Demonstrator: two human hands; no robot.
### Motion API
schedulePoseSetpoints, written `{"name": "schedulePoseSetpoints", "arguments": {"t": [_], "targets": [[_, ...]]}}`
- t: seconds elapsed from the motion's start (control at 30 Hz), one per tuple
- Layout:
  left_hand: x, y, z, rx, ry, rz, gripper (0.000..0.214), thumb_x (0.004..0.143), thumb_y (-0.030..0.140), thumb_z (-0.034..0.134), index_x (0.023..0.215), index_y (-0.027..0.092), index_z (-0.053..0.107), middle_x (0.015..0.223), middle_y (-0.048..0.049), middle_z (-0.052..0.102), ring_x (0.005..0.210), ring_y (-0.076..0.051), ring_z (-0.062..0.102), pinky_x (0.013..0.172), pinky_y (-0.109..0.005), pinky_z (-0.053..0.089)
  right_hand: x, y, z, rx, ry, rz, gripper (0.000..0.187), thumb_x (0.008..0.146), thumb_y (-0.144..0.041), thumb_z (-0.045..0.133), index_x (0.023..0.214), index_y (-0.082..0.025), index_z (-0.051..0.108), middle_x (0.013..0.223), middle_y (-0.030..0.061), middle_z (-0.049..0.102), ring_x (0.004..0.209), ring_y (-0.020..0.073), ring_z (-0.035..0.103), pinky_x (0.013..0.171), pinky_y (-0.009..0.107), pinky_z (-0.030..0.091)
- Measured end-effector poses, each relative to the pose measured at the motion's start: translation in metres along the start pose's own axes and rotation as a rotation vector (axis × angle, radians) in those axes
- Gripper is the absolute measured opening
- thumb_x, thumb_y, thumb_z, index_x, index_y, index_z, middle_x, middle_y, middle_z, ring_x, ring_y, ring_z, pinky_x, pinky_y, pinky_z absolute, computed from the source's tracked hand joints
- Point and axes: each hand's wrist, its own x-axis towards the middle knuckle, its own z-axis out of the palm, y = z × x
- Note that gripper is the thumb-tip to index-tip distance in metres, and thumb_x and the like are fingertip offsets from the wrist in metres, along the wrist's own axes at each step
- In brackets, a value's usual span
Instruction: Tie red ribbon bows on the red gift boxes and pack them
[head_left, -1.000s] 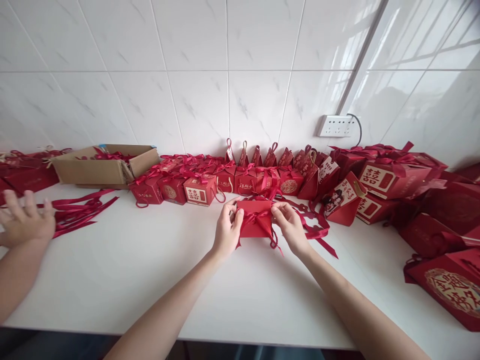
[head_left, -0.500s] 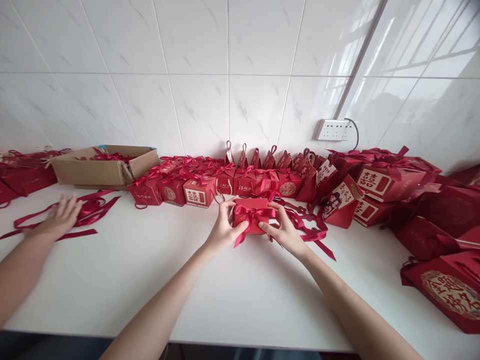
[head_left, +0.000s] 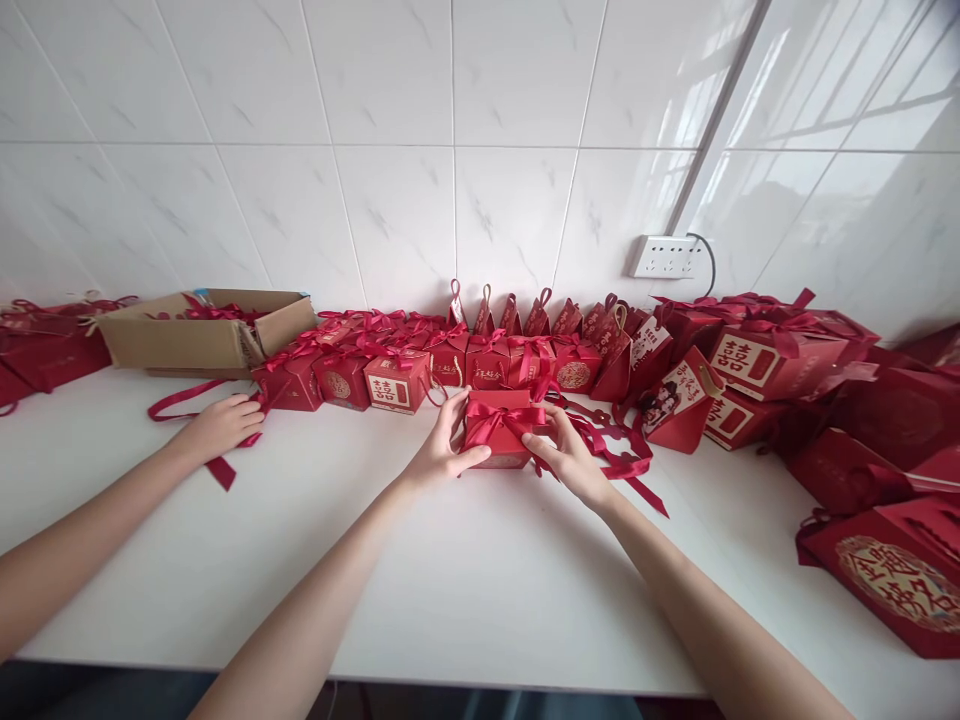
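Observation:
A small red gift box [head_left: 498, 458] stands on the white table in front of me, with a dark red ribbon bow [head_left: 499, 420] across its upper front. My left hand [head_left: 442, 445] grips the box's left side, fingers behind and thumb at the front. On the right side, my right hand [head_left: 566, 455] holds the box too, its thumb at the right end of the bow. Loose red ribbons [head_left: 619, 455] lie on the table just beyond my right hand.
Rows of finished-looking red boxes [head_left: 397, 383] line the wall. An open cardboard carton [head_left: 176, 345] sits at the back left. Larger red boxes [head_left: 892, 570] crowd the right side. At left, another person's hand [head_left: 221, 428] lies on loose ribbon. A power strip [head_left: 667, 257] is mounted on the tiles.
My thumbs have shifted on the box, and the bow's hanging tail no longer shows at its front. The other person's hand has moved right, dragging ribbon along the table.

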Motion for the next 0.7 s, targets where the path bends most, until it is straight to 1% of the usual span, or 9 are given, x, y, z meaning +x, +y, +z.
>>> {"name": "schedulePoseSetpoints", "arguments": {"t": [0.13,0.2,0.27,0.33,0.4,0.47,0.5,0.57,0.7], "targets": [[0.001,0.001,-0.009,-0.040,-0.068,-0.036,0.092,0.067,0.033,0.074,0.143,0.026,0.023,0.152,-0.0089,0.024,0.142,-0.030,0.015,0.113,-0.043,0.027,-0.002,-0.003,-0.004,0.009,-0.016,-0.020,0.044,0.078,-0.037,0.060,0.117,-0.028,0.042,0.121,0.0074,0.052,0.098,0.0218,0.056,0.067,0.033,0.051],[0.001,0.001,-0.012,-0.056,-0.093,-0.059,0.092,0.066,0.032,0.074,0.143,0.028,0.024,0.152,-0.0073,0.023,0.142,-0.029,0.016,0.114,-0.043,0.026,-0.003,-0.004,-0.006,-0.012,-0.016,-0.014,0.045,0.077,-0.033,0.057,0.120,-0.028,0.041,0.121,0.0070,0.053,0.100,0.0219,0.056,0.077,0.037,0.050],[0.001,0.002,-0.015,-0.059,-0.108,-0.072,0.093,0.065,0.031,0.075,0.143,0.029,0.025,0.152,-0.0063,0.023,0.142,-0.030,0.016,0.114,-0.043,0.025,-0.005,-0.005,-0.008,-0.060,-0.024,-0.003,0.053,0.077,-0.030,0.054,0.127,-0.029,0.037,0.118,0.0073,0.054,0.099,0.0221,0.056,0.082,0.040,0.049],[0.001,0.002,-0.016,-0.048,-0.113,-0.070,0.095,0.063,0.030,0.077,0.143,0.031,0.026,0.152,-0.0057,0.024,0.142,-0.030,0.015,0.114,-0.043,0.025,-0.006,-0.005,-0.008,-0.139,-0.055,0.001,0.065,0.077,-0.030,0.053,0.136,-0.029,0.028,0.122,0.0095,0.052,0.099,0.0233,0.057,0.082,0.042,0.049],[0.001,0.002,-0.017,-0.017,-0.129,-0.063,0.096,0.062,0.029,0.078,0.143,0.031,0.026,0.152,-0.0059,0.024,0.142,-0.030,0.015,0.114,-0.044,0.026,-0.007,-0.005,-0.009,-0.244,-0.095,-0.031,0.078,0.076,-0.034,0.057,0.142,-0.029,0.017,0.136,0.0129,0.039,0.105,0.0260,0.055,0.082,0.044,0.050],[0.001,0.001,-0.017,0.019,-0.151,-0.059,0.096,0.061,0.029,0.078,0.143,0.029,0.026,0.152,-0.0070,0.023,0.141,-0.031,0.017,0.112,-0.044,0.028,-0.006,-0.002,-0.009,-0.355,-0.119,-0.086,0.093,0.072,-0.038,0.065,0.145,-0.030,0.007,0.148,0.0144,0.022,0.120,0.0312,0.045,0.085,0.046,0.050],[0.001,0.001,-0.016,0.037,-0.158,-0.058,0.096,0.061,0.030,0.078,0.142,0.028,0.027,0.152,-0.0079,0.023,0.141,-0.031,0.019,0.112,-0.045,0.029,-0.005,0.000,-0.009,-0.400,-0.120,-0.115,0.099,0.070,-0.039,0.067,0.146,-0.029,0.003,0.150,0.0147,0.017,0.126,0.0335,0.039,0.086,0.047,0.049],[0.001,0.000,-0.016,0.058,-0.160,-0.056,0.095,0.061,0.029,0.078,0.142,0.027,0.027,0.152,-0.0093,0.024,0.140,-0.032,0.021,0.110,-0.045,0.032,-0.004,0.004,-0.009,-0.451,-0.109,-0.146,0.105,0.069,-0.038,0.069,0.147,-0.027,-0.001,0.150,0.0159,0.016,0.131,0.0357,0.032,0.089,0.049,0.047],[0.000,-0.001,-0.016,0.057,-0.171,-0.043,0.094,0.061,0.021,0.073,0.142,0.026,0.025,0.151,-0.0093,0.024,0.140,-0.030,0.021,0.108,-0.043,0.036,-0.001,0.008,-0.010,-0.443,-0.077,-0.164,0.106,0.066,-0.037,0.072,0.147,-0.028,0.003,0.147,0.0166,0.024,0.123,0.0343,0.042,0.088,0.048,0.048]]}}
